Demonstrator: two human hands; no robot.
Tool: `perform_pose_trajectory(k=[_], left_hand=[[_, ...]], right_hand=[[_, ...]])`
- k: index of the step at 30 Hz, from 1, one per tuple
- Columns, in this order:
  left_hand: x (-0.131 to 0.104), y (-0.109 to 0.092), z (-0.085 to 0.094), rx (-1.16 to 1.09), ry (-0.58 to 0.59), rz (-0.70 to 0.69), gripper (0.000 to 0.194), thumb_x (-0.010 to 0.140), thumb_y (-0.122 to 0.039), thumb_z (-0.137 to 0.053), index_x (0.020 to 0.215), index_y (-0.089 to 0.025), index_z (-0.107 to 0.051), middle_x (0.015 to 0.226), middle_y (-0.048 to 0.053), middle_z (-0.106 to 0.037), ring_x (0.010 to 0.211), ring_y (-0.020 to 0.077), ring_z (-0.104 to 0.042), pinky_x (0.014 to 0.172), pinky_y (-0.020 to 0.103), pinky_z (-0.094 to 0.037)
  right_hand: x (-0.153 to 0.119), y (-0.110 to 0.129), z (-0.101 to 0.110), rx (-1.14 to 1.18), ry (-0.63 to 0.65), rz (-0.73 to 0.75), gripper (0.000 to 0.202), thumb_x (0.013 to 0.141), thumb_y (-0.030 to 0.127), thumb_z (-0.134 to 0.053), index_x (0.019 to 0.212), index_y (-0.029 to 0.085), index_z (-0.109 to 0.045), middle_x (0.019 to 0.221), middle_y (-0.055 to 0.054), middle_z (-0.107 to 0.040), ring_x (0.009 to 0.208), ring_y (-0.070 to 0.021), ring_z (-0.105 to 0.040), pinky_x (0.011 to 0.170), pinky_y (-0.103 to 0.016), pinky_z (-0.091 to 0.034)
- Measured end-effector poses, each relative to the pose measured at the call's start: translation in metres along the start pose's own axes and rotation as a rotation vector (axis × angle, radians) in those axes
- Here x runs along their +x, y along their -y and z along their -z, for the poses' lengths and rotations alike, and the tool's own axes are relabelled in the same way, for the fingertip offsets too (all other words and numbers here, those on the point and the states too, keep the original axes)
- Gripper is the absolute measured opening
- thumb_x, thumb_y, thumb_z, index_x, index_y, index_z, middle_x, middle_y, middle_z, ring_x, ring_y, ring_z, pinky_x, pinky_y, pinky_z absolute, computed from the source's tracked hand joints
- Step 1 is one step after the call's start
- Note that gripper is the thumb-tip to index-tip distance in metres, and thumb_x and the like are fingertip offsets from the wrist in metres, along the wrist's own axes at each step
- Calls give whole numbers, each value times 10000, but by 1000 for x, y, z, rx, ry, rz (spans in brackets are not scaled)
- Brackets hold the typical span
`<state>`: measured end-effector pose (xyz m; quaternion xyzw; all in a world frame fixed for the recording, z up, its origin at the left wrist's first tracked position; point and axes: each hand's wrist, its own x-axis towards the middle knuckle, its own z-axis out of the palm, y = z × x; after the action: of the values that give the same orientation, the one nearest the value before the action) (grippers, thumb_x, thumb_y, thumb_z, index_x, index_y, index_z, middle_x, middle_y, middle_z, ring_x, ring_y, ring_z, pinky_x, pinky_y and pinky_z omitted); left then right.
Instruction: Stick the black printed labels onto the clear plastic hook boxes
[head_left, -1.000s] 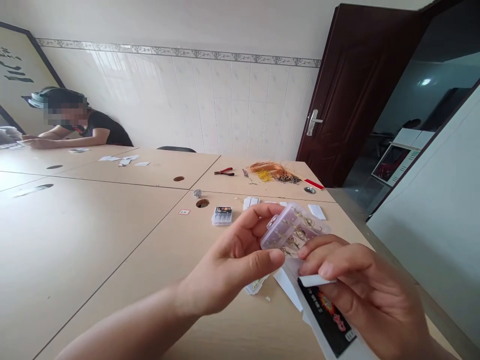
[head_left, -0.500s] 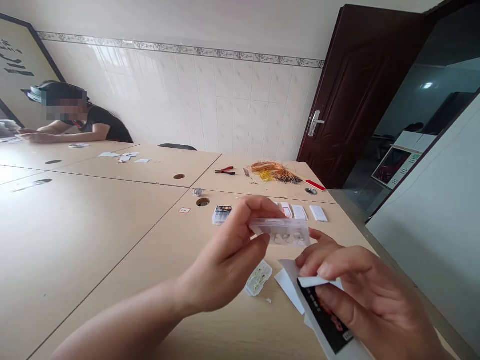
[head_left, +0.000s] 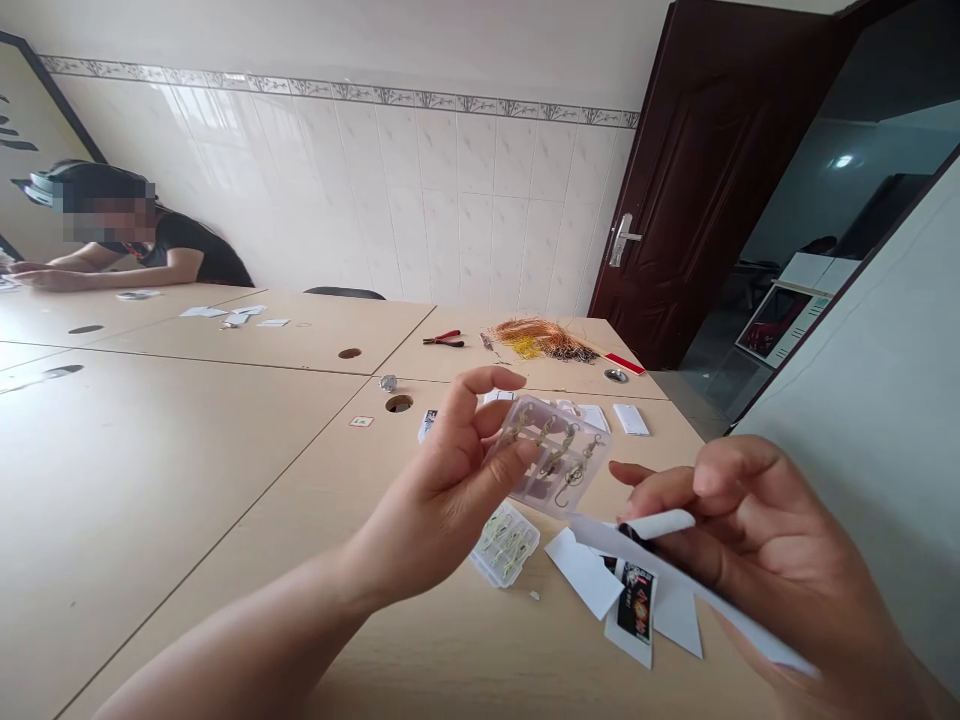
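My left hand [head_left: 450,500] is closed on a small clear plastic box of fish hooks [head_left: 577,455], its thumb over the divided face and the hooks showing through. In my right hand [head_left: 780,540] is a white-backed sticker sheet [head_left: 720,590], turned almost edge-on, with one end curled between thumb and fingers. The sheet's near corner sits close to the box; whether they touch I cannot tell. Below lies another clear box [head_left: 506,545] with pale green hook rigs. Beside it are several loose stickers, one with a black printed face [head_left: 635,605].
Farther back lie red-handled pliers [head_left: 444,339] and a bundle of copper-coloured and yellow wire [head_left: 536,338]. Several white packets, including one at the right [head_left: 631,419], lie behind my hands. A cable hole [head_left: 400,404] opens in the table. Another person [head_left: 180,250] sits at the far left.
My left hand has tilted the hook box so its broad face shows. My right hand has turned the sticker sheet edge-on, uncovering the stickers on the table.
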<state>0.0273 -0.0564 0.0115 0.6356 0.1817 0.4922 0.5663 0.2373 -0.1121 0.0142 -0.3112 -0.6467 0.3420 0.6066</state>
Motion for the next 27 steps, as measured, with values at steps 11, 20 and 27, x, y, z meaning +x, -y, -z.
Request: perform_pose_trajectory(k=[11, 20, 27], left_hand=[[-6, -7, -3, 403, 112, 12, 188, 966, -397, -658, 1074, -245, -682, 1251, 43, -627, 969, 145, -653, 741, 188, -561], [-2, -2, -4, 387, 139, -33, 212, 950, -378, -692, 1084, -217, -657, 1105, 7, -669, 1027, 117, -645, 934, 203, -540], [3, 2, 0, 353, 40, -44, 254, 977, -356, -652, 1180, -218, -589, 1225, 44, -640, 1153, 155, -621, 982, 259, -552]], right_hand=[[-10, -10, 3, -337, 48, 15, 121, 977, 227, -628, 946, 314, -550, 954, 57, -765, 823, -130, -736, 653, -210, -602], [-11, -17, 2, -320, 27, 32, 151, 973, 184, -648, 984, 317, -577, 1047, 76, -748, 950, -113, -722, 778, -218, -582], [-2, -23, -1, -297, -126, 90, 219, 898, 140, -732, 985, 298, -608, 1036, 41, -732, 1021, -166, -709, 929, -324, -570]])
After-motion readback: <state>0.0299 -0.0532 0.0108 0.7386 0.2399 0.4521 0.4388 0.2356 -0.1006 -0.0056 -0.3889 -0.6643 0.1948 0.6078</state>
